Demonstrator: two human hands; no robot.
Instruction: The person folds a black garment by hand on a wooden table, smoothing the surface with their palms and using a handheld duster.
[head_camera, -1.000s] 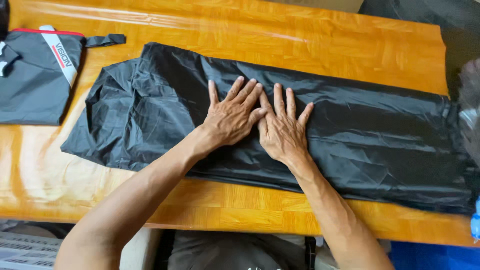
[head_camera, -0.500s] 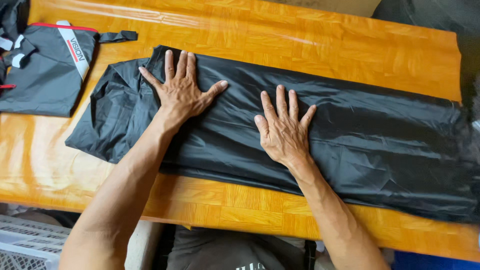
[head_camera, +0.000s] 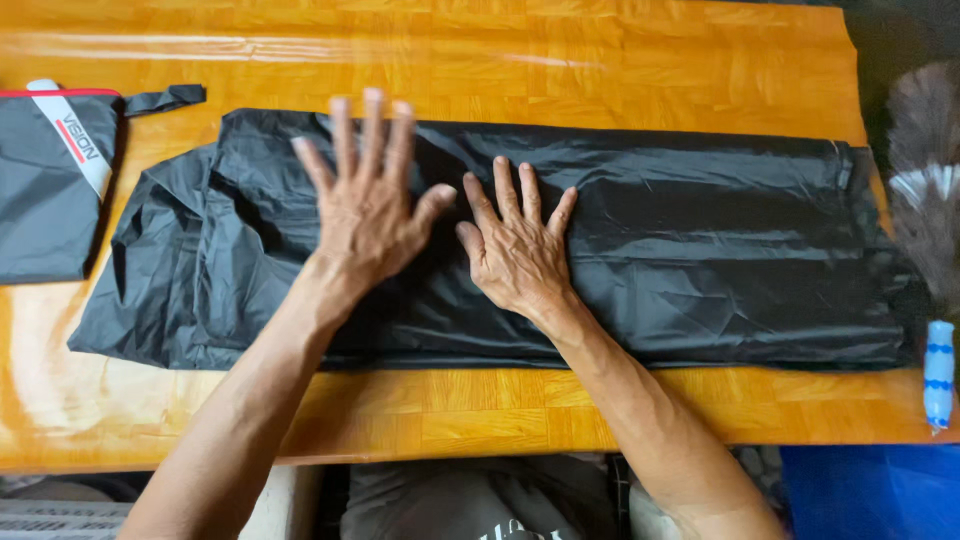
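Black sheet (head_camera: 700, 250): lay flat on tabletop (head_camera: 600, 70).
Left hand (head_camera: 370, 205): fingers spread, over it.
Right hand (head_camera: 515, 250): fingers spread, pressed flat.

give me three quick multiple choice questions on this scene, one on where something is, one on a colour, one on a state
1. Where does the grey pouch lie?
A. at the table's left edge
B. on top of the black sheet
C. under the right hand

2. What colour is the long folded sheet?
A. white
B. black
C. red

3. How is the right hand placed?
A. clenched in a fist
B. pinching a corner
C. flat, fingers spread, on the sheet

Answers:
1 A, the pouch sits at the far left of the wooden table, beside the sheet.
2 B, the sheet is glossy black throughout.
3 C, its palm lies down on the sheet, next to the open left hand.
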